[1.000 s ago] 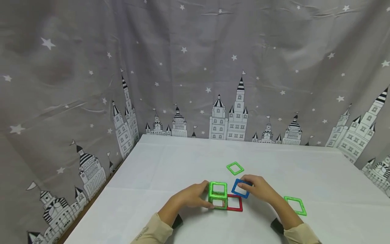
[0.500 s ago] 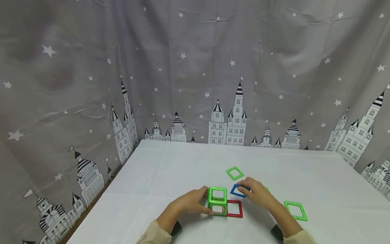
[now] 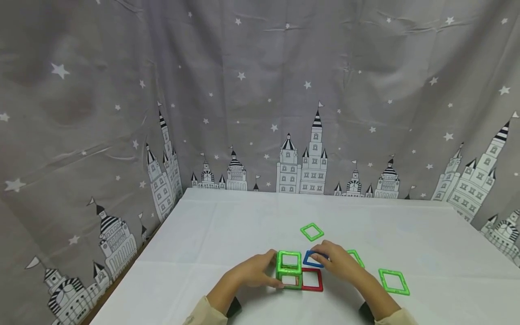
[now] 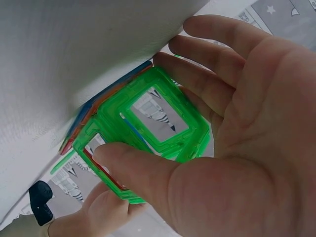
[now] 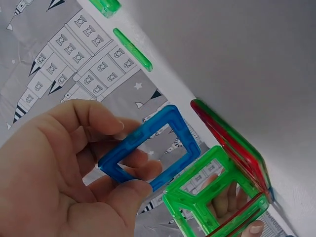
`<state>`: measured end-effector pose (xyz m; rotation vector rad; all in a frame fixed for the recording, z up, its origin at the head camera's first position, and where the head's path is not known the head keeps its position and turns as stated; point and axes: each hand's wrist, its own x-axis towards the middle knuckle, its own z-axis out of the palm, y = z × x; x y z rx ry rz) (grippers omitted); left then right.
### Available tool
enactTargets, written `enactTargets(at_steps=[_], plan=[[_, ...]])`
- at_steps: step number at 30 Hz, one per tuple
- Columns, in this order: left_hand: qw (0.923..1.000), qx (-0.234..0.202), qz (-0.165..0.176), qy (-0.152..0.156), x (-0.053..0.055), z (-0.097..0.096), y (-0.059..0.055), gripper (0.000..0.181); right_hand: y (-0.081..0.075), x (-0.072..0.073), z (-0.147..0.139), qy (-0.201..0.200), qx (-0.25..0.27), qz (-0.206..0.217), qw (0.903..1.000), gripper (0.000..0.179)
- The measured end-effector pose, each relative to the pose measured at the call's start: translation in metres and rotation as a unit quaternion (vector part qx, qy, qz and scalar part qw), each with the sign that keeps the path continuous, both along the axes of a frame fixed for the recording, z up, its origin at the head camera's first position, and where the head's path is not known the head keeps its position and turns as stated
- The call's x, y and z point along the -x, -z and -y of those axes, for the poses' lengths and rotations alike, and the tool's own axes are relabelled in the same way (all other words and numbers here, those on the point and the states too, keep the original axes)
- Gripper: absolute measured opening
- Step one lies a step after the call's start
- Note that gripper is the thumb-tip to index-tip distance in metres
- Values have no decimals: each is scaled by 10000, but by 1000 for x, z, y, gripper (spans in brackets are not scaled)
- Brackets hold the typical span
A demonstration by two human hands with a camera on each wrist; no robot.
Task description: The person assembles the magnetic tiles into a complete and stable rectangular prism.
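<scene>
A cube built of green square magnetic tiles [image 3: 290, 273] stands on the table. My left hand [image 3: 253, 271] holds it from the left, thumb on the near face and fingers along the far side. A red magnetic tile [image 3: 321, 280] lies flat against the cube's right side. Behind that red tile, my right hand [image 3: 340, 259] pinches a blue square magnetic tile [image 5: 183, 139] between thumb and fingers. In the right wrist view the blue tile is tilted and apart from the cube; its far corner is covered by the fingers.
Loose green tiles lie on the white table [image 3: 227, 221]: one farther back [image 3: 318, 228], another partly hidden by the right forearm, and a third tile [image 3: 398, 294] at the right. A grey curtain [image 3: 252, 113] printed with castles hangs behind and to the left.
My right hand has moved left with the blue tile, which now lies flatter and closer to the cube. A green tile behind the right forearm has come into view. The left hand keeps its hold.
</scene>
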<state>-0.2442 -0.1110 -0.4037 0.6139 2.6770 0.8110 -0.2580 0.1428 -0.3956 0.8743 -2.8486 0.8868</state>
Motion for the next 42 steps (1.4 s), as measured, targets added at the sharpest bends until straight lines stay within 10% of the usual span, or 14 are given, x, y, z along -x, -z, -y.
enactTargets(at_steps=[42], plan=[[9999, -124, 10, 37, 1, 1, 5, 69, 6, 1, 7, -368, -340, 136, 9986, 28]])
